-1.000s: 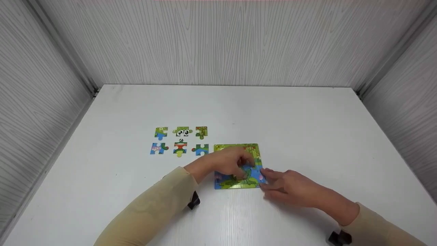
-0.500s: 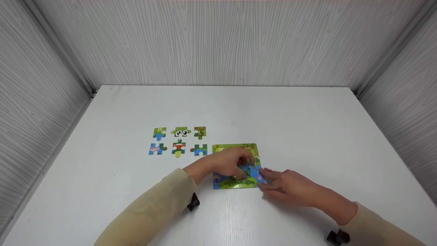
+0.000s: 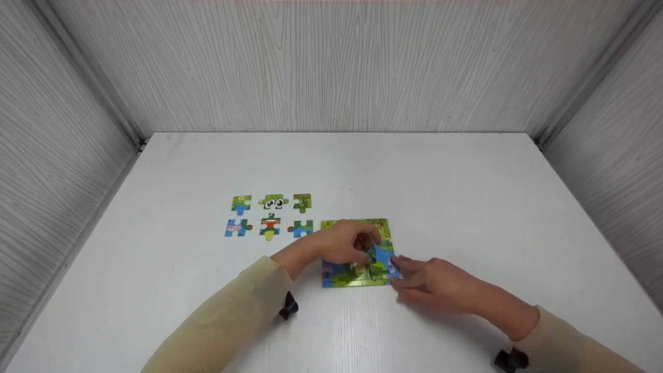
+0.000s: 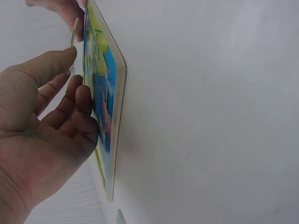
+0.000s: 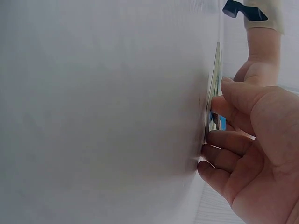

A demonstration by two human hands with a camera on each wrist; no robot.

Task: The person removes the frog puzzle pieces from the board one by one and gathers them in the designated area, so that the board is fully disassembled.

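A square puzzle board (image 3: 355, 281) with a green and blue cartoon picture lies flat on the table. Over its middle, my left hand (image 3: 343, 242) pinches a blue and green puzzle piece (image 3: 382, 255) between thumb and fingers. The left wrist view shows that piece (image 4: 74, 33) edge-on, standing off the board's face, while the lower fingers rest by the picture. My right hand (image 3: 446, 285) lies at the board's right edge, its fingertips touching that side. From the right wrist, the board (image 5: 214, 79) appears as a thin strip beside the fingers (image 5: 224, 142).
Left of the board, several loose puzzle pieces lie in two rows, among them one with cartoon eyes (image 3: 273, 202) and one with a red mouth (image 3: 270, 227). The white table (image 3: 440, 181) ends at a wood-grain back wall (image 3: 331, 67), with side panels left and right.
My left hand has drawn slightly up, tilting the pinched piece off the board and baring a pale patch beneath. The right hand has stayed at the board's edge.
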